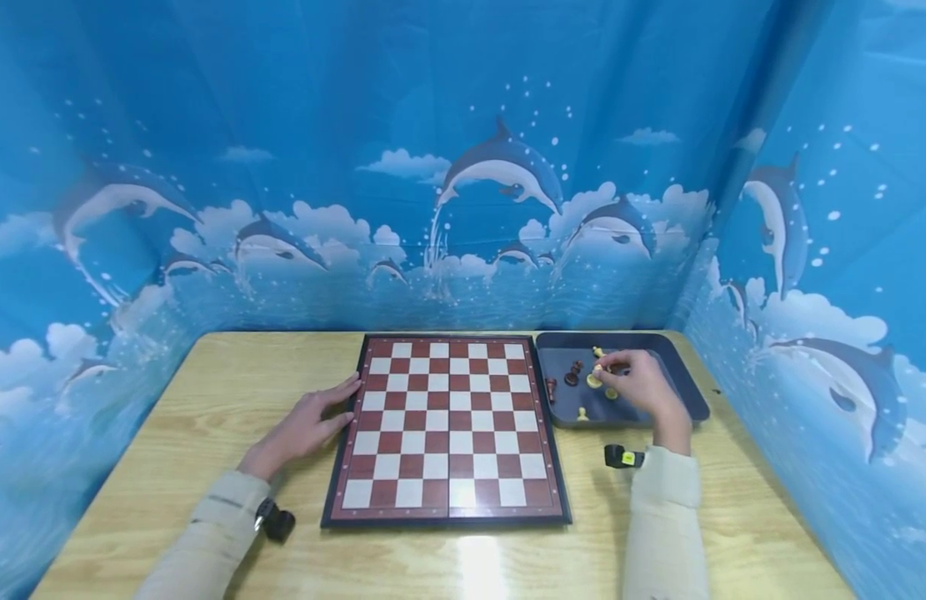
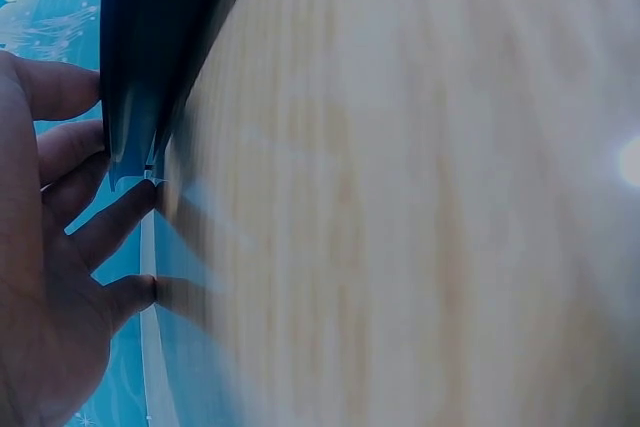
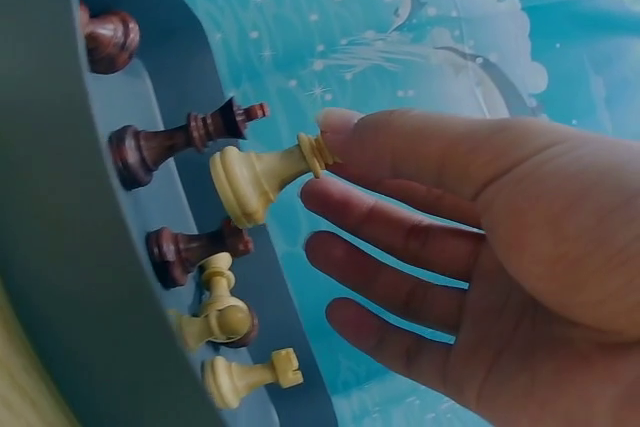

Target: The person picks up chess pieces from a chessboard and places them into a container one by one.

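A chessboard with red-brown and white squares lies unfolded on the table, bare of pieces. At its left edge rests my left hand, its fingers extended and touching the dark rim; the left wrist view shows this hand beside the board's side. Over the dark tray on the right, my right hand pinches a cream chess piece between thumb and forefinger, base away from the hand. The fingers hide its top. Inside the tray are a dark king, a cream rook and several other pieces.
The tray stands against the board's right edge, near the back of the wooden table. Blue dolphin-print curtains hang behind and at both sides. Black wrist cameras protrude from both sleeves.
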### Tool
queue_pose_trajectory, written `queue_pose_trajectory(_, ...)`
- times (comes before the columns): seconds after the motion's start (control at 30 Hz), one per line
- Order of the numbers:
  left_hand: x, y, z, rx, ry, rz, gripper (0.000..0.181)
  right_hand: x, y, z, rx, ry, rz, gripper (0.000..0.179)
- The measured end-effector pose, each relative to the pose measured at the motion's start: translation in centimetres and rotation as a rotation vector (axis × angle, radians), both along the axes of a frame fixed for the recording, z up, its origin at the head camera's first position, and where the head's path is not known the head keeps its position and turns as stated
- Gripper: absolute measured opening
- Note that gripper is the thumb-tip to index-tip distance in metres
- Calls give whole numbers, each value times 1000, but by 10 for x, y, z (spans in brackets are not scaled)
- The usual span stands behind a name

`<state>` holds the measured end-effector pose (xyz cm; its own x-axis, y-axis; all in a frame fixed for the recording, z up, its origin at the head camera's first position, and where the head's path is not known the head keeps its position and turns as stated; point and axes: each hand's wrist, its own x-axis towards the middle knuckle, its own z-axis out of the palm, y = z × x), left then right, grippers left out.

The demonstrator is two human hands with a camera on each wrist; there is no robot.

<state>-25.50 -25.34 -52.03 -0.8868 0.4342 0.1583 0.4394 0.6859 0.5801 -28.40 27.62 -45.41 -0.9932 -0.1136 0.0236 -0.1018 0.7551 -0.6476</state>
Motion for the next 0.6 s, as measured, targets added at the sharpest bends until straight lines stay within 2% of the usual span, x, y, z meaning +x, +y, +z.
queue_pose_trajectory(0.27, -1, 0, -1, -2, -19, 9, 54, -4, 0, -9, 9, -8, -13, 24)
queue_pose_trajectory(0.6, -1, 0, -1, 0, -8, -1, 55, -9, 1, -17, 21, -10, -33, 22)
